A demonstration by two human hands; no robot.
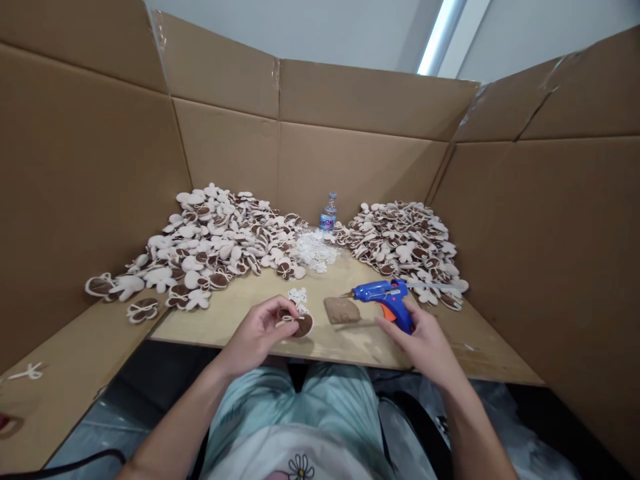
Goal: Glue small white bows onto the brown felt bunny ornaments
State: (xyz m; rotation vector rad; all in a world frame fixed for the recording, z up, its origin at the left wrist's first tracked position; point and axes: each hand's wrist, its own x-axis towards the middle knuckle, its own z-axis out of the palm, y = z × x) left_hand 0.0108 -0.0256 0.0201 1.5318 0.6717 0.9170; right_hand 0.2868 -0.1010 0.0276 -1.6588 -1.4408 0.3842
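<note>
Bare forearms [170, 420] stretch out over pale green shorts [295, 400] to a wooden work board [360, 347] walled in by cardboard sheets [550, 267]. The left hand [257, 335] clamps a brown disc [301, 325] trimmed with a white cord bow [287, 321], pinching it near the rim between thumb and fingers. The right hand [423, 345], well apart from the left, is closed around the orange grip of a blue hot-glue gun [384, 300], whose nozzle points toward a brown pad [342, 310] on the board. Holding the disc by its edge appears to be good practice, as it leaves the face open and keeps fingertips clear of hot glue. A small white lace piece [299, 295] sits just beyond the disc, with a loose heap of white lace pieces [314, 250] farther back. Two large mounds of finished-looking brown-and-white flower shapes [200, 247] flank that heap. Behind them stands a plastic water bottle [329, 213], its blue label too small and angled to read with confidence. No writing can be made out on the glue gun. A black cable [65, 460] runs along the lower left corner.
</note>
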